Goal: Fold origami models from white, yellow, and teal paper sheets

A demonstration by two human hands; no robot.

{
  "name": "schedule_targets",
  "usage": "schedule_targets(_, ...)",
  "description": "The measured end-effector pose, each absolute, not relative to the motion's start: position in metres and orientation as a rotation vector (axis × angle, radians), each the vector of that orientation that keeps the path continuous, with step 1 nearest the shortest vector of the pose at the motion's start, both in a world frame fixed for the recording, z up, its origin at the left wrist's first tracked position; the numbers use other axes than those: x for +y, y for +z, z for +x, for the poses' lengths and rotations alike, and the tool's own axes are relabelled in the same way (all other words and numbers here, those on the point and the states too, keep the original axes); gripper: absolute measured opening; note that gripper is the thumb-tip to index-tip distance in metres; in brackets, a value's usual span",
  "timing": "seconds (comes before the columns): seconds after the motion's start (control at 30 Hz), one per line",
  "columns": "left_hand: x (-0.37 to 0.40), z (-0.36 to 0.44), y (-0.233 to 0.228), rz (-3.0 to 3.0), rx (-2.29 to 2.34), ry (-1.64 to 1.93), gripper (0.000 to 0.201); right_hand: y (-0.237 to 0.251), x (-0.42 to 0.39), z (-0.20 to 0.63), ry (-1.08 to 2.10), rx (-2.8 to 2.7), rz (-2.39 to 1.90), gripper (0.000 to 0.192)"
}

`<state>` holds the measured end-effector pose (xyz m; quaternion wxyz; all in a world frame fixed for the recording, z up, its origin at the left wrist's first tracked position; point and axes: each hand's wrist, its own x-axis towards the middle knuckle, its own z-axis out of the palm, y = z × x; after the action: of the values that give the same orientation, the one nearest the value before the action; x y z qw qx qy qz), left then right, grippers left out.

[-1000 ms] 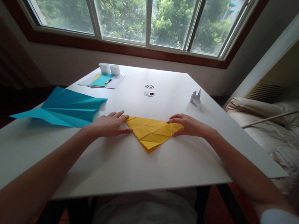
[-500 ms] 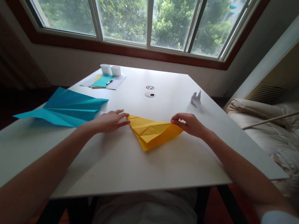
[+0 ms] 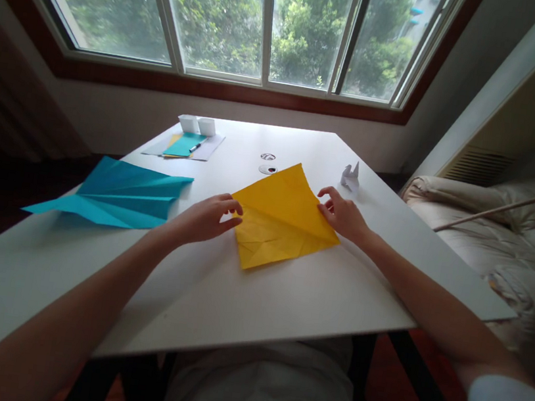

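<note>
A square sheet of yellow paper [image 3: 285, 219] lies unfolded on the white table [image 3: 212, 312], with crease lines across its nearer half. At its left corner is my left hand [image 3: 210, 218], thumb and fingers curved and apart, the fingertips over or just touching the paper. My right hand [image 3: 342, 213] is beside the upper right edge, its fingers loosely bent and spread; whether the fingertips touch that edge is hard to tell. Neither hand grips the sheet.
Left of my hands lies a creased blue paper [image 3: 124, 193]. Farther back are small white boxes [image 3: 197, 125], flat sheets [image 3: 183, 145] with a pen [image 3: 198, 145], and two round pieces [image 3: 266, 169] partly behind the yellow sheet. A grey origami figure [image 3: 350, 176] stands at right.
The yellow paper was folded into a triangle held at both ends; now it is opened out and turned a little. Both hands have loosened, and the right one moved slightly away from me.
</note>
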<state>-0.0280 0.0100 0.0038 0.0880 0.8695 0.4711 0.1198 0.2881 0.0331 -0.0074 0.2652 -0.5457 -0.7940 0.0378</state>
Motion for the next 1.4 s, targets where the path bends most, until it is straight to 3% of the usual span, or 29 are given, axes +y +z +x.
schedule_targets(0.27,-0.015,0.005,0.002,2.726,0.923,0.197,0.03,-0.016,0.033,0.295,-0.113,-2.675,-1.388,0.044)
schedule_targets(0.5,0.003,-0.019,0.0,2.785,1.179,0.187,0.034,-0.006,0.029,0.291,0.051,-2.786,-1.012,0.027)
schedule_targets(0.73,0.016,-0.032,-0.008,2.759,1.378,0.149,0.037,-0.001,0.009,0.268,0.321,-2.827,-0.695,0.025)
schedule_targets(0.9,0.02,-0.035,-0.008,2.715,1.628,0.157,0.038,-0.001,0.017,0.278,0.177,-2.698,-1.082,0.03)
schedule_targets(1.1,0.032,-0.047,-0.017,2.494,1.786,0.239,0.048,-0.01,0.039,0.304,0.132,-2.632,-1.492,0.067)
schedule_targets(1.4,0.034,-0.045,-0.013,2.182,1.708,0.367,0.064,-0.014,0.048,0.305,0.443,-2.618,-1.349,0.061)
